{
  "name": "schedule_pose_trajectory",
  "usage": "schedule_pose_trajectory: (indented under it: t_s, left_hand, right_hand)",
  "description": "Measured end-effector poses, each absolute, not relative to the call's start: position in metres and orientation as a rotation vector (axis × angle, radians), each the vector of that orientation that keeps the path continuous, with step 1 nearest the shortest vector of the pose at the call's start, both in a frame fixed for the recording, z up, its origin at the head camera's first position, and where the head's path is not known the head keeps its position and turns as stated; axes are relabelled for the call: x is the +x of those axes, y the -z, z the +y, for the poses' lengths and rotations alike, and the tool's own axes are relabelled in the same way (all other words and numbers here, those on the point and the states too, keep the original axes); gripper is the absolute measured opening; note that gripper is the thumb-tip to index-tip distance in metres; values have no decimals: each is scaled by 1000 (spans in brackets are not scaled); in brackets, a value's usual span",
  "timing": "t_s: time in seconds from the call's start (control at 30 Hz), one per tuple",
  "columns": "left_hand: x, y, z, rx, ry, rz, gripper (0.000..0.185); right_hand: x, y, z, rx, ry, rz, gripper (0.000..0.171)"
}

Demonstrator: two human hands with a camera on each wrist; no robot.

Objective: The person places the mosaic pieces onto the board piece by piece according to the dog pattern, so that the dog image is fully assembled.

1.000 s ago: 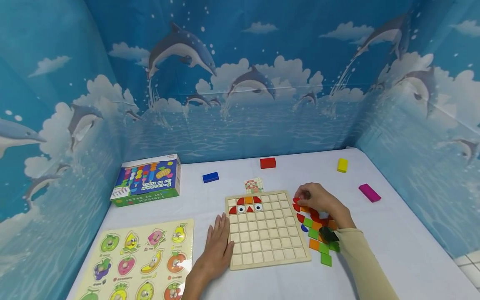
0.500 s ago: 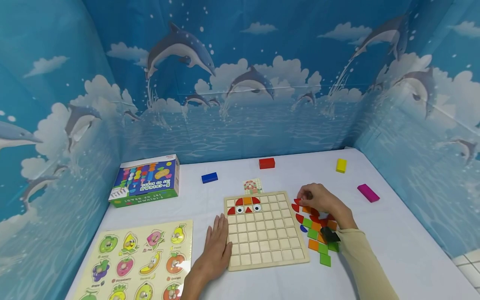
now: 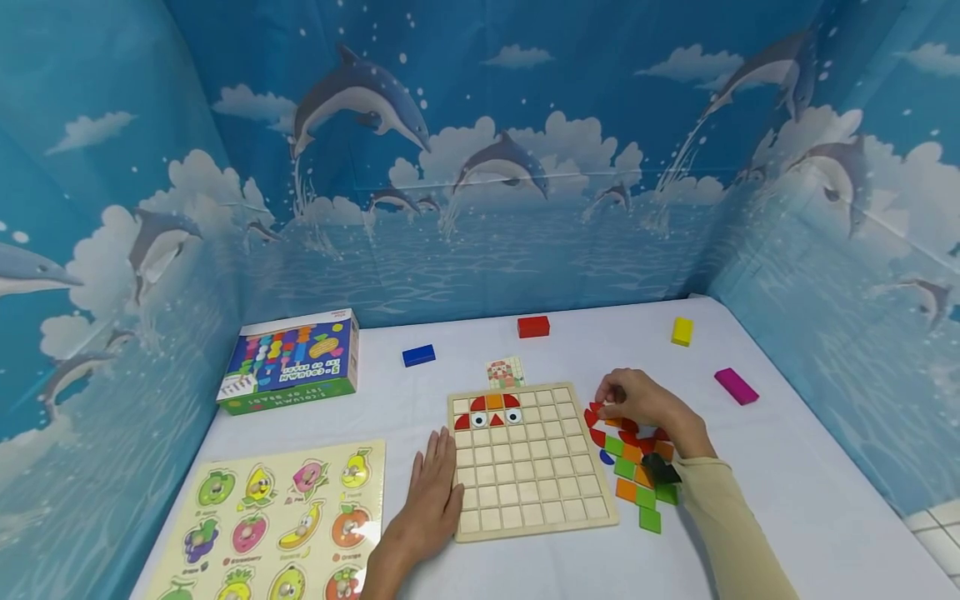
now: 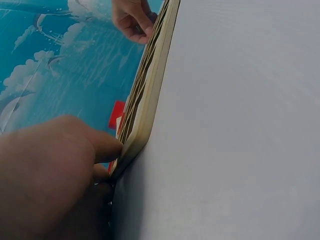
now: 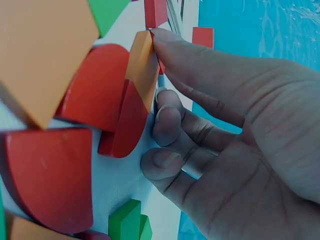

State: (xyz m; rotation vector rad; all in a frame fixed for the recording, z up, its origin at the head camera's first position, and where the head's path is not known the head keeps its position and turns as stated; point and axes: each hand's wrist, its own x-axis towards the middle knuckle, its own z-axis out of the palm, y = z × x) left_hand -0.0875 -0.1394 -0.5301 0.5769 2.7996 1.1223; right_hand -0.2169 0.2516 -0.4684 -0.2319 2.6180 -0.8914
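A wooden grid board (image 3: 536, 479) lies on the white table, with red, orange and eye pieces (image 3: 491, 409) in its top-left cells. My left hand (image 3: 433, 492) lies flat, its fingers against the board's left edge (image 4: 147, 100). My right hand (image 3: 606, 397) is at the far end of a pile of red, orange and green pieces (image 3: 633, 467) to the right of the board. In the right wrist view its fingers (image 5: 161, 80) hold an orange tile (image 5: 141, 65) tipped up on edge, against a red quarter-round (image 5: 127, 120). The thumb is hidden.
A small pattern card (image 3: 506, 372) lies behind the board. A toy box (image 3: 288, 358) and a fruit puzzle (image 3: 277, 521) are on the left. Blue (image 3: 418, 355), red (image 3: 533, 326), yellow (image 3: 682, 331) and magenta (image 3: 736, 386) blocks lie further back. Blue backdrop walls enclose the table.
My right hand's fingers have shifted slightly nearer along the pile's far end. The left hand and the board have stayed put.
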Motion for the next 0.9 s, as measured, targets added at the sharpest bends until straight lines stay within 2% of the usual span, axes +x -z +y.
schedule_pose_trajectory:
  t_s: [0.3, 0.43, 0.67, 0.9]
  left_hand:
    - [-89, 532, -140, 523, -1065, 2781, 70]
    - [-89, 530, -139, 507, -1066, 2761, 71]
    - [-88, 529, -139, 573, -1126, 2784, 70]
    - [-88, 532, -139, 585, -1109, 2818, 70]
  right_hand:
    - [-217, 468, 250, -251, 911, 2634, 18]
    - [-217, 465, 246, -367, 1003, 2670, 19]
    - [-214, 464, 222, -640, 1185, 2641, 24]
    - [-210, 471, 195, -654, 1291, 2563, 21]
